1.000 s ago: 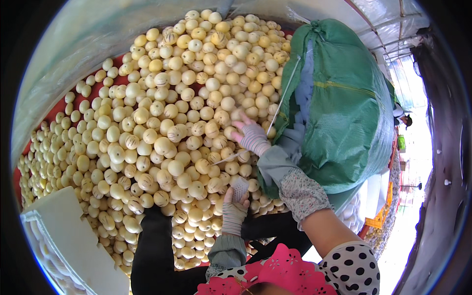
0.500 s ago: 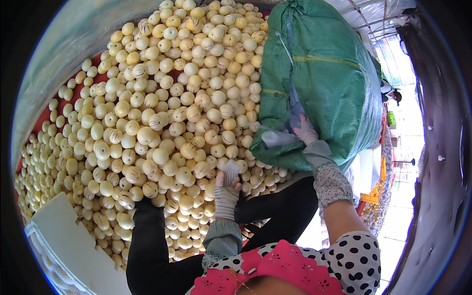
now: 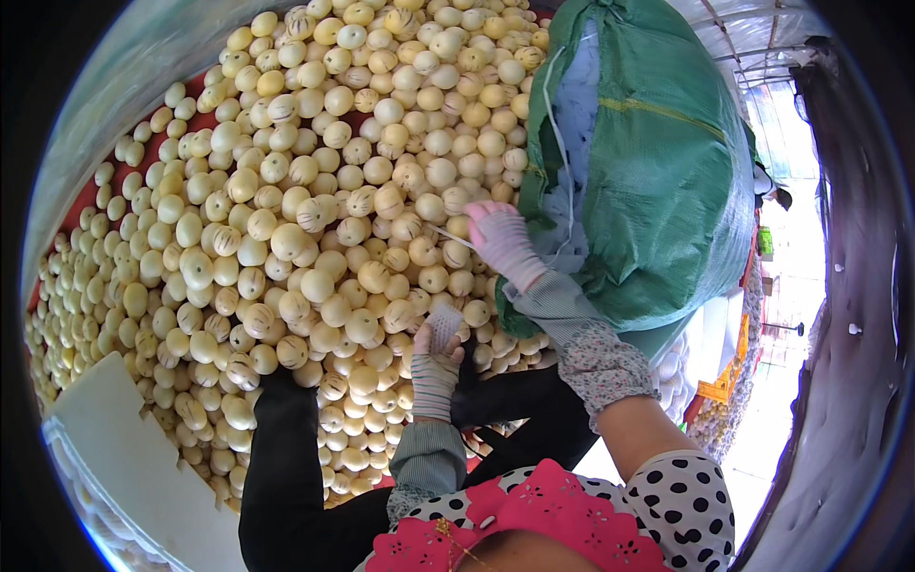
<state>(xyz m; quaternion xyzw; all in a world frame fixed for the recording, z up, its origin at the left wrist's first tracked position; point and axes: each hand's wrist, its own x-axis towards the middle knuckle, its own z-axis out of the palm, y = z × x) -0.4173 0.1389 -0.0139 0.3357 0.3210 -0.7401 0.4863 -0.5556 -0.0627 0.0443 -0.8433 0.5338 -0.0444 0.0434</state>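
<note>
Under both hands spreads a large heap of pale yellow pepino melons (image 3: 315, 284), many with dark purple streaks. My left hand (image 3: 436, 381), in a striped fingerless wrap, is closed on a small white foam net sleeve (image 3: 444, 324) standing up from the fingers. My right hand (image 3: 502, 242) is over the melons beside the big green woven sack (image 3: 658, 181). Its fingers are closed around a thin white cord (image 3: 452, 236), whose end sticks out to the left. The sack gapes along its left side, showing bluish-white packing (image 3: 576, 114) inside.
A white foam box (image 3: 133, 458) stands at the lower left. Past the sack, at right, are an orange crate (image 3: 726, 367) and white boxes. Plastic sheeting walls in the heap, and a dark curtain (image 3: 848, 286) hangs far right. My black-clad legs (image 3: 286, 458) reach into the melons.
My right hand has left the sack's opening and moved left over the melons, with the cord in its fingers. The sack's slit gapes wider. My left hand has barely moved.
</note>
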